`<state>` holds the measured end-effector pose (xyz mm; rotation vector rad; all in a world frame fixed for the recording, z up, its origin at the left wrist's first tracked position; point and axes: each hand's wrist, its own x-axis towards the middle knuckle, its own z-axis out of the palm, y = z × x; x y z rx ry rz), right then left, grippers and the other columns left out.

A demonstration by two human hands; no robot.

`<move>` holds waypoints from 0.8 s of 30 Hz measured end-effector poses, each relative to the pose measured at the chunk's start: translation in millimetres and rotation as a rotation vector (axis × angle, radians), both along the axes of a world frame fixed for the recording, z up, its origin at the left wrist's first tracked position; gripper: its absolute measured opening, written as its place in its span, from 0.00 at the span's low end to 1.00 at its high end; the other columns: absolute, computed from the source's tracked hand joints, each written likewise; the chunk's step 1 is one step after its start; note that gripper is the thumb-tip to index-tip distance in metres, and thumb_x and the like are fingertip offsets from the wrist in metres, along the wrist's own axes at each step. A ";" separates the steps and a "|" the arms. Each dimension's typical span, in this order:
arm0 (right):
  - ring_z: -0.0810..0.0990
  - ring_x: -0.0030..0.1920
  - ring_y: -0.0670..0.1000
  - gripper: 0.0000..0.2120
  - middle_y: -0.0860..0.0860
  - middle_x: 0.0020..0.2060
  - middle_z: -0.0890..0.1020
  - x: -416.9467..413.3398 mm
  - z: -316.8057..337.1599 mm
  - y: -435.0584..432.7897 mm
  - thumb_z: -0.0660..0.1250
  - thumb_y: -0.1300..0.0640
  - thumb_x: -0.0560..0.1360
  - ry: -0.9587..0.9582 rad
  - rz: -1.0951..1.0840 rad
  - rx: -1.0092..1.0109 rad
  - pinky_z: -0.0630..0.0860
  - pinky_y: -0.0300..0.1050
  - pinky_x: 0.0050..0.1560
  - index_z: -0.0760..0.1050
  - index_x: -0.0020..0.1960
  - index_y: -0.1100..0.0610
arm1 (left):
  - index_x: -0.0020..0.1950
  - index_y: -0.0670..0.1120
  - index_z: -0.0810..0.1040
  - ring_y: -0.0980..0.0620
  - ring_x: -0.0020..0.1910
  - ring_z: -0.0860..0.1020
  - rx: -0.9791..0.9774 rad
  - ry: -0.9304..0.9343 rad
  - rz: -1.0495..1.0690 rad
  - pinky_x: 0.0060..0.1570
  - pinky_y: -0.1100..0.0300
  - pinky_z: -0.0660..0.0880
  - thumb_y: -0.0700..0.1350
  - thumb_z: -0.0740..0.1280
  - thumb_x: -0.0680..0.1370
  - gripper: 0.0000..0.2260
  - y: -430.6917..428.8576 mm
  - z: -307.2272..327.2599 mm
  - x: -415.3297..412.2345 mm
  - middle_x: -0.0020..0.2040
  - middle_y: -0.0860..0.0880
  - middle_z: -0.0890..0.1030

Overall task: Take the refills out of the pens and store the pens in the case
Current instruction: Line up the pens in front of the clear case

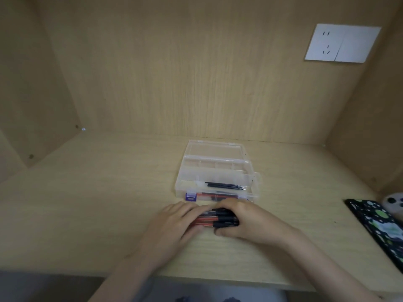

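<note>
A bundle of several red pens with black caps (218, 219) lies on the wooden desk between my hands. My left hand (174, 223) curls round the bundle's left end. Round the capped right end, my right hand (246, 221) grips it with thumb below and fingers over the top. Just behind stands a clear plastic case (192, 171) with purple latches, its lid open toward the back wall. Several thin black refills (226, 185) lie in the case's front compartment. A red item shows through the case's front wall, too blurred to identify.
A dark phone with a green spotted cover (379, 225) lies at the right edge of the desk, and a white rounded object (394, 203) sits behind it. A white wall socket (342, 43) is on the back panel. Wooden side panels enclose the desk left and right.
</note>
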<state>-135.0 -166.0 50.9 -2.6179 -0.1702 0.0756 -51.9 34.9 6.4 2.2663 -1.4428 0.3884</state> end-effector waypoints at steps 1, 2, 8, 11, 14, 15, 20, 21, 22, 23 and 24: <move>0.74 0.51 0.41 0.20 0.43 0.50 0.77 -0.4 -2.1 -1.3 0.71 0.45 0.70 -0.025 0.006 -0.031 0.72 0.38 0.53 0.72 0.60 0.47 | 0.66 0.55 0.70 0.59 0.51 0.71 0.004 0.014 -0.001 0.52 0.65 0.65 0.56 0.57 0.78 0.17 -1.1 -0.6 1.1 0.54 0.57 0.77; 0.71 0.53 0.41 0.23 0.43 0.51 0.75 -1.4 -4.5 -2.4 0.70 0.43 0.70 -0.051 0.015 -0.055 0.71 0.38 0.55 0.71 0.62 0.47 | 0.66 0.55 0.70 0.59 0.51 0.71 0.012 0.026 -0.007 0.52 0.65 0.64 0.56 0.57 0.78 0.17 -1.7 -2.2 2.0 0.54 0.57 0.76; 0.61 0.68 0.40 0.36 0.40 0.69 0.63 -25.6 -20.7 -2.3 0.62 0.32 0.69 -0.177 0.008 -0.154 0.56 0.33 0.69 0.59 0.73 0.44 | 0.70 0.59 0.66 0.63 0.60 0.65 0.056 0.151 -0.040 0.60 0.69 0.58 0.65 0.53 0.77 0.24 0.5 -5.6 7.2 0.62 0.61 0.70; 0.52 0.71 0.35 0.36 0.35 0.73 0.55 -42.1 -28.3 -4.9 0.56 0.30 0.70 -0.161 -0.060 -0.111 0.49 0.30 0.70 0.54 0.74 0.41 | 0.73 0.62 0.61 0.68 0.63 0.58 0.098 0.210 -0.029 0.62 0.69 0.54 0.73 0.50 0.71 0.32 1.7 -3.6 5.9 0.64 0.66 0.62; 0.46 0.73 0.35 0.34 0.35 0.74 0.49 -45.1 -35.5 -8.3 0.48 0.29 0.72 -0.115 -0.063 -0.097 0.46 0.33 0.72 0.48 0.74 0.38 | 0.74 0.63 0.55 0.70 0.64 0.52 0.114 0.221 -0.025 0.62 0.68 0.51 0.75 0.49 0.70 0.35 2.8 -1.8 2.1 0.66 0.69 0.56; 0.45 0.73 0.36 0.34 0.35 0.74 0.48 -43.3 -36.3 -8.3 0.46 0.28 0.72 -0.110 -0.056 -0.114 0.44 0.33 0.73 0.46 0.74 0.38 | 0.74 0.63 0.56 0.70 0.65 0.53 0.097 0.221 -0.018 0.63 0.68 0.52 0.74 0.48 0.71 0.33 2.7 -1.0 1.3 0.67 0.69 0.56; 0.38 0.73 0.38 0.35 0.37 0.74 0.40 -34.8 -35.6 3.4 0.44 0.30 0.73 -0.117 -0.046 -0.228 0.37 0.36 0.72 0.40 0.75 0.42 | 0.66 0.56 0.75 0.60 0.65 0.66 0.003 0.071 -0.004 0.66 0.66 0.55 0.62 0.49 0.80 0.22 3.5 0.8 -0.5 0.66 0.60 0.71; 0.37 0.73 0.38 0.35 0.38 0.74 0.38 -36.3 -35.6 4.8 0.44 0.31 0.73 -0.132 -0.051 -0.229 0.37 0.36 0.72 0.39 0.75 0.42 | 0.65 0.55 0.75 0.60 0.65 0.67 0.017 0.083 -0.022 0.65 0.65 0.58 0.62 0.48 0.81 0.23 4.0 -1.1 -0.5 0.66 0.60 0.72; 0.37 0.73 0.38 0.35 0.38 0.74 0.38 -38.5 -35.6 5.0 0.45 0.31 0.74 -0.150 -0.053 -0.215 0.37 0.35 0.72 0.38 0.75 0.43 | 0.67 0.55 0.73 0.61 0.66 0.67 0.030 0.097 -0.040 0.66 0.64 0.59 0.62 0.47 0.81 0.23 4.0 -2.3 -1.0 0.67 0.60 0.71; 0.38 0.74 0.39 0.34 0.39 0.75 0.39 -41.5 -36.1 3.9 0.45 0.31 0.75 -0.168 -0.047 -0.195 0.37 0.36 0.73 0.39 0.75 0.43 | 0.69 0.55 0.71 0.62 0.69 0.64 0.051 0.108 -0.054 0.67 0.64 0.56 0.62 0.46 0.81 0.24 4.2 -4.3 -1.0 0.70 0.60 0.68; 0.38 0.74 0.39 0.33 0.40 0.76 0.40 -44.6 -36.7 2.0 0.44 0.32 0.76 -0.179 -0.031 -0.184 0.38 0.37 0.74 0.41 0.76 0.44 | 0.72 0.55 0.67 0.63 0.71 0.58 0.082 0.117 -0.067 0.69 0.64 0.52 0.63 0.44 0.81 0.25 4.4 -5.9 -0.9 0.72 0.59 0.63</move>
